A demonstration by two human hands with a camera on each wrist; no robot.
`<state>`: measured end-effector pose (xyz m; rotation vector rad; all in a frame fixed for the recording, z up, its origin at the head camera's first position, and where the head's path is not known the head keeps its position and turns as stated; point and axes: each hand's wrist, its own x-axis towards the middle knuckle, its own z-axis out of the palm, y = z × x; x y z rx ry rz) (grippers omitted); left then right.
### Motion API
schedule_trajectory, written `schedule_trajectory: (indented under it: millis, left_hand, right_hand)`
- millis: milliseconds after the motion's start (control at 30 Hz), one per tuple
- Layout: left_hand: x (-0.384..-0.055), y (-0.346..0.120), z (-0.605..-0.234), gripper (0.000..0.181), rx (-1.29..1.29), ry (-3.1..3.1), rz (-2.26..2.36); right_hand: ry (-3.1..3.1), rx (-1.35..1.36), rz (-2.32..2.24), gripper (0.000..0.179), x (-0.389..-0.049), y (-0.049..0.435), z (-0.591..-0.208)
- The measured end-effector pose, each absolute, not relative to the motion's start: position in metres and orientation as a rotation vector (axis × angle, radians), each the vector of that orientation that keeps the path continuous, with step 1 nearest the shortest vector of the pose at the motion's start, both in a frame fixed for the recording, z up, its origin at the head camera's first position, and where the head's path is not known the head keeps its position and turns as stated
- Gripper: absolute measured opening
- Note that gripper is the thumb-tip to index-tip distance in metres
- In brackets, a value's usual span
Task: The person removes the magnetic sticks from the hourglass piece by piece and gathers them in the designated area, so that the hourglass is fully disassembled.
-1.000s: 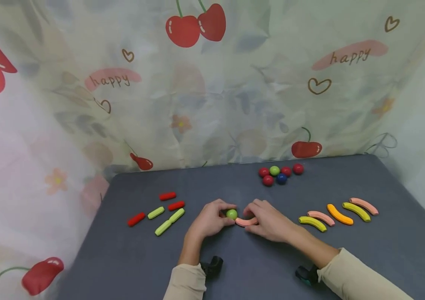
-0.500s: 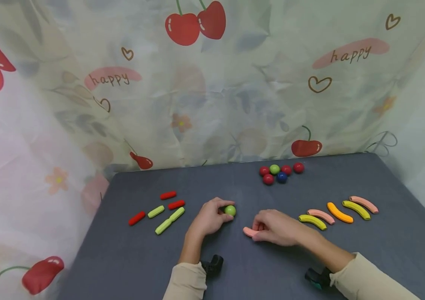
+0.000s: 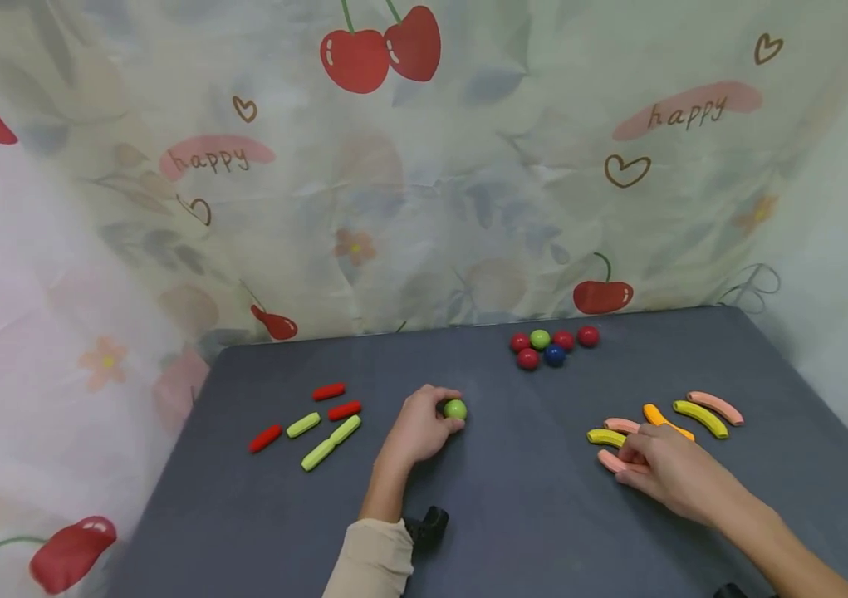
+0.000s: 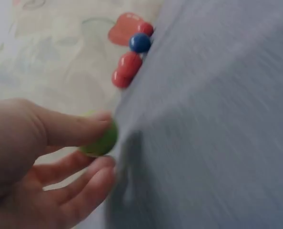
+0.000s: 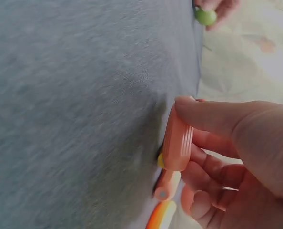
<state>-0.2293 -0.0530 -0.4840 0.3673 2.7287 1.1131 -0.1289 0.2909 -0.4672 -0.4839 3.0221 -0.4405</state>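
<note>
Near the table's middle, my left hand [image 3: 424, 423] pinches a shiny green ball [image 3: 456, 409] between thumb and fingers; the left wrist view shows the ball [image 4: 102, 140] under the thumb. Further right, my right hand [image 3: 678, 469] holds a pink curved tube [image 3: 610, 461], close to a group of similar curved tubes. In the right wrist view that tube [image 5: 178, 143] has a ribbed side and sits between thumb and fingers. Just beyond it lie a yellow curved tube [image 3: 603, 438], another pink one [image 3: 620, 425] and an orange one [image 3: 655, 414], partly covered by the right hand.
Another yellow [image 3: 702, 419] and pink curved tube [image 3: 717, 407] lie further right. Red [image 3: 528, 359], green [image 3: 540, 339] and blue balls [image 3: 555, 355] cluster at the back. Short red [image 3: 345, 410] and light green sticks [image 3: 304, 425] lie on the left of the dark grey table [image 3: 513, 515].
The pink curved tube was against the green ball; my right hand has carried it away rightward to the other curved tubes. My left hand keeps the ball and has shifted slightly back.
</note>
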Motion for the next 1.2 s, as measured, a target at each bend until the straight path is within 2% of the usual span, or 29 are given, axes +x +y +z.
schedule_trajectory:
  millis: [200, 333, 467, 633, 833, 1067, 1200]
  left_hand:
    - [-0.269, -0.007, -0.473, 0.041, 0.373, 2.897, 1.1]
    - [-0.294, 0.017, -0.482, 0.039, 0.297, 2.998, 1.07]
    - [-0.304, 0.027, -0.492, 0.037, 0.2, 3.034, 1.034]
    - [-0.305, 0.027, -0.498, 0.036, 0.158, 3.025, 1.023]
    - [-0.305, 0.021, -0.495, 0.046, 0.184, 3.004, 1.035]
    - [-0.289, 0.006, -0.485, 0.046, 0.197, 3.003, 1.112]
    - [-0.279, -0.01, -0.478, 0.046, 0.249, 3.098, 1.039]
  right_hand:
    - [3.055, -0.479, -0.42, 0.011, -0.126, 0.292, -0.471]
    - [3.098, -0.506, -0.412, 0.013, -0.124, 0.289, -0.476]
    - [3.126, -0.504, -0.411, 0.015, -0.123, 0.285, -0.479]
    - [3.166, -0.522, -0.385, 0.015, -0.122, 0.282, -0.48]
    - [3.263, -0.575, -0.349, 0.018, -0.124, 0.278, -0.474]
    - [3.323, -0.561, -0.354, 0.02, -0.127, 0.262, -0.456]
    - [3.321, -0.481, -0.38, 0.029, -0.135, 0.246, -0.451]
